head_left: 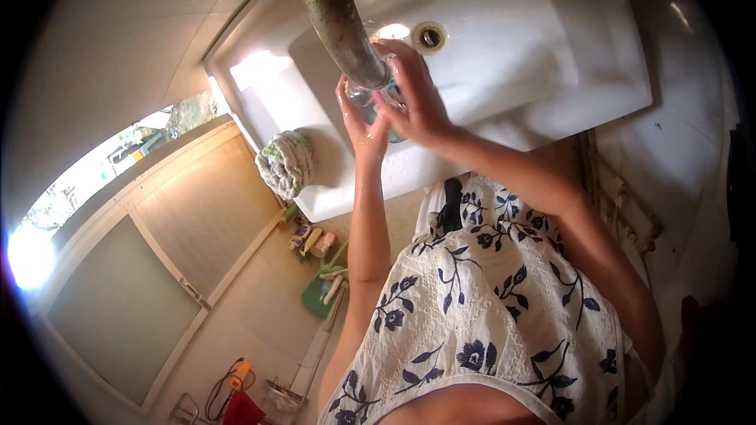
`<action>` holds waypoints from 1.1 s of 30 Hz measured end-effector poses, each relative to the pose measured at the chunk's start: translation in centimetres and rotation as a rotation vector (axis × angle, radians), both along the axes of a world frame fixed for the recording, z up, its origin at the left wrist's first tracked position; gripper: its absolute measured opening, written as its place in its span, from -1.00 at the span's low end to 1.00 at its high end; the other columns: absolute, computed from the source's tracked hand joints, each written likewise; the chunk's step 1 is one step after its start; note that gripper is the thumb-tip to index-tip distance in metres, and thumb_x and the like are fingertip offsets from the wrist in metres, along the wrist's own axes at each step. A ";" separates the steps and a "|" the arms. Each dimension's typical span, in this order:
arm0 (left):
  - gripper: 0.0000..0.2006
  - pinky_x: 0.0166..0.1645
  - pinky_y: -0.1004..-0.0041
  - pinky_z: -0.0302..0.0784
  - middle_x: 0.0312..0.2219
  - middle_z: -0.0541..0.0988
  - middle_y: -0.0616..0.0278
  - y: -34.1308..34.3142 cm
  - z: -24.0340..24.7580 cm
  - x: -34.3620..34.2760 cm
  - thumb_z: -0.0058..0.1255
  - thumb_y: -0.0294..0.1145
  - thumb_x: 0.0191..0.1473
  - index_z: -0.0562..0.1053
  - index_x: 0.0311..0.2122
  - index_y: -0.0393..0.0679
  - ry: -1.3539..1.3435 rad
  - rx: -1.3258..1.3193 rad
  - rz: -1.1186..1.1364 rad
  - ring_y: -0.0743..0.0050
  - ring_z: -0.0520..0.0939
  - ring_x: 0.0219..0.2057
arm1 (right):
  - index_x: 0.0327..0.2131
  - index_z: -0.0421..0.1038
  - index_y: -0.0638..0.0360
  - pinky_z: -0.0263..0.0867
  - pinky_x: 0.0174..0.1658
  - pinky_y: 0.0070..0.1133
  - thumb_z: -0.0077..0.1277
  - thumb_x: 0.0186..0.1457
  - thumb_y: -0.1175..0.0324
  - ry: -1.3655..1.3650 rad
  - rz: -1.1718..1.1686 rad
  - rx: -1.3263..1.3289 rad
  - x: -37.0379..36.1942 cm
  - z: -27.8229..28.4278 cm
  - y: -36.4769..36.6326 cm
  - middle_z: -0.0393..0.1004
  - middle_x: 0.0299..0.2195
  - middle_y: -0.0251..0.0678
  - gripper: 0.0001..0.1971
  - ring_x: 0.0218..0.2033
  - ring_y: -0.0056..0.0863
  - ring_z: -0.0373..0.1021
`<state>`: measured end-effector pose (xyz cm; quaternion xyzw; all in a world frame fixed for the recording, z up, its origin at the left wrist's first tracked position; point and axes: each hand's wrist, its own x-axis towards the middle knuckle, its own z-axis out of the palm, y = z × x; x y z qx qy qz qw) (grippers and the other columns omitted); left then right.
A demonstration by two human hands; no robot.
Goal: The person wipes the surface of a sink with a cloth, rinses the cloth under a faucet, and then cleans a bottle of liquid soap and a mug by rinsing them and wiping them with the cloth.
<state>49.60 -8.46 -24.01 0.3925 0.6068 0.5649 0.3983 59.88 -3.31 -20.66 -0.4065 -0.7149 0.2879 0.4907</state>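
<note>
Under the mouth of a worn metal faucet [339, 20], both hands hold a clear, faintly greenish see-through vessel [361, 100]. My left hand [363, 127] is curled round its left side, thumb and fingers wet. From the right, my right hand [417, 102] wraps over it, its fingers pressed against the surface. The faucet's end and my fingers cover much of the vessel, so I cannot tell whether it is a glass or a jar. Both hands are over the front part of a white sink [504, 55].
A round drain [429, 37] lies in the basin behind my right hand. On the sink's left front corner sits a bundled green-and-white cloth [286, 164]. Lower left are a framed door [126, 291], a green dustpan-like thing [319, 295] and an orange-handled item [240, 375]. Pipes [626, 197] run at right.
</note>
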 end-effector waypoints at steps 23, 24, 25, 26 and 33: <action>-0.66 -0.25 0.39 0.32 -0.28 0.41 -0.09 5.5 0.5 0.5 -0.39 -0.42 0.02 0.20 -0.06 -0.24 0.513 -0.059 -0.397 0.15 0.46 -0.30 | -0.42 0.25 0.22 0.14 -0.20 -0.63 -0.11 -0.20 0.36 0.785 0.219 -0.789 3.1 -2.1 2.2 0.34 -0.41 -0.32 -0.80 -0.32 -0.58 0.25; -0.67 -0.26 0.42 0.33 -0.30 0.42 -0.05 6.1 0.6 0.2 -0.38 -0.42 0.02 0.23 -0.08 -0.25 0.462 -0.062 -0.395 0.22 0.48 -0.33 | -0.42 0.25 0.23 0.13 -0.17 -0.61 -0.11 -0.21 0.35 0.782 0.322 -0.691 3.6 -1.7 2.7 0.35 -0.39 -0.29 -0.78 -0.29 -0.55 0.25; -0.64 -0.21 0.50 0.30 -0.31 0.44 0.06 5.4 1.3 -0.2 -0.35 -0.32 0.04 0.22 -0.07 -0.26 0.553 -0.163 -0.475 0.34 0.46 -0.31 | -0.42 0.26 0.25 0.13 -0.14 -0.59 -0.10 -0.26 0.33 0.759 0.375 -0.664 3.8 -1.8 3.1 0.36 -0.37 -0.23 -0.74 -0.28 -0.50 0.27; -0.64 -0.21 0.50 0.30 -0.31 0.44 0.06 5.1 1.3 -0.3 -0.35 -0.32 0.04 0.22 -0.07 -0.26 0.546 -0.167 -0.480 0.34 0.46 -0.31 | -0.42 0.26 0.25 0.13 -0.14 -0.59 -0.10 -0.26 0.33 0.755 0.368 -0.670 4.2 -1.9 3.5 0.36 -0.37 -0.23 -0.74 -0.28 -0.50 0.27; -0.49 -0.03 0.45 0.16 -0.15 0.31 0.11 2.7 0.2 -2.5 -0.38 -0.04 0.04 0.22 -0.07 -0.30 -0.041 -0.398 -0.171 0.38 0.32 -0.13 | -0.39 0.22 0.23 0.18 -0.13 -0.40 -0.06 -0.31 0.18 0.956 0.760 -0.645 5.0 -0.5 6.6 0.28 -0.36 -0.09 -0.62 -0.24 -0.24 0.25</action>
